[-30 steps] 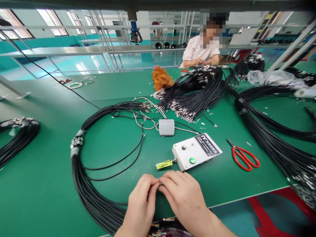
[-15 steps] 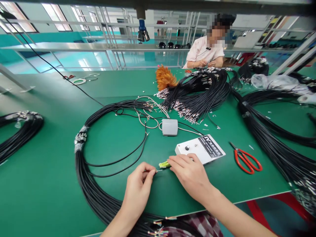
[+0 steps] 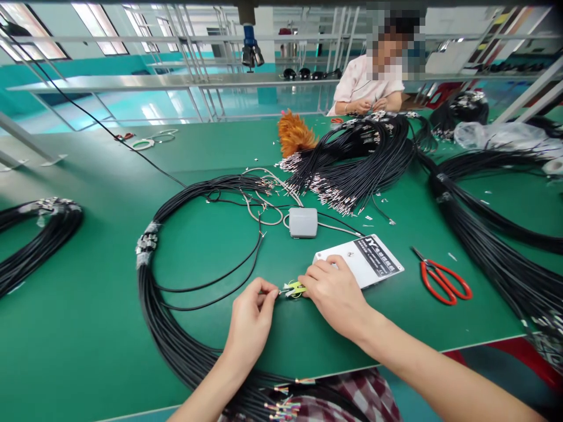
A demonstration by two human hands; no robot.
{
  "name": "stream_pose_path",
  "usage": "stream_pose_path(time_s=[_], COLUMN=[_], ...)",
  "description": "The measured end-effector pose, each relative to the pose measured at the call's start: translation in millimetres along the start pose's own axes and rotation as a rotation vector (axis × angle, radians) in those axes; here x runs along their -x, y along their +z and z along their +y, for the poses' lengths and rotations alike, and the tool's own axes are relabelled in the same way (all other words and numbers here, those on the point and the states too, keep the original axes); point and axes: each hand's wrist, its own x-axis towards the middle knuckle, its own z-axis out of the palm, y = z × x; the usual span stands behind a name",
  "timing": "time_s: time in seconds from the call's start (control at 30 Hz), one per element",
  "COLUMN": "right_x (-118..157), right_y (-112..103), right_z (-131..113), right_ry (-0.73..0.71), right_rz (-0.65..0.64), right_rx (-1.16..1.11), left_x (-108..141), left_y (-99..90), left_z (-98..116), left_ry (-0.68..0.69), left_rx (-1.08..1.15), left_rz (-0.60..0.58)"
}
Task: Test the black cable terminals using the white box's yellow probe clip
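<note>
My left hand (image 3: 254, 313) pinches the end of a thin wire or cable, whose tip (image 3: 281, 292) points right. Close by, my right hand (image 3: 336, 293) is closed at the yellow-green clip (image 3: 295, 288) on the near side of a white box (image 3: 372, 261) with a black label. The wire tip meets the open end of the clip, and loose thin strands show there. A big loop of black cables (image 3: 147, 305) curves round the left side of my left hand, its stripped coloured ends (image 3: 281, 404) at the table's front edge.
Red-handled scissors (image 3: 444, 281) lie right of the box. A grey block (image 3: 303, 223) with cords sits behind it. Further back are black cable bundles (image 3: 365, 158), an orange feathery duster (image 3: 295, 135) and a person in a pale shirt (image 3: 369, 85). More cables (image 3: 39, 240) lie left.
The wire tip in my left hand has come up to the clip. My right hand has shifted slightly, and the clip's jaws with loose strands now show more clearly.
</note>
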Motion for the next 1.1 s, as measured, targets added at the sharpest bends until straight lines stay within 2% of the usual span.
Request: stream_pose_path(time_s=[0.5, 0.77, 0.87, 0.93, 1.1], right_x=[-5.7, -4.5, 0.2, 11.3, 63.9], right_y=[-7.6, -8.4, -13.0, -17.8, -18.8], right_z=[2.3, -1.5, 0.0, 4.9, 19.7], right_ry=[0.011, 0.015, 0.006, 0.025, 0.262], right_rz=[-0.081, -0.073, -0.001, 0.106, 0.451], right_rx=[-0.064, -0.065, -0.103, -0.169, -0.282], left_x=[-5.9, -6.2, -6.3, -6.2, -5.5], left_y=[10.3, 10.4, 10.2, 9.7, 8.3], left_z=[-1.4, -5.5, -6.4, -6.1, -3.0], left_ry=[0.017, 0.009, 0.006, 0.001, -0.011], left_rx=[-0.074, -0.063, -0.061, -0.055, -0.022], left_rz=[0.012, 0.001, -0.003, -0.003, 0.008])
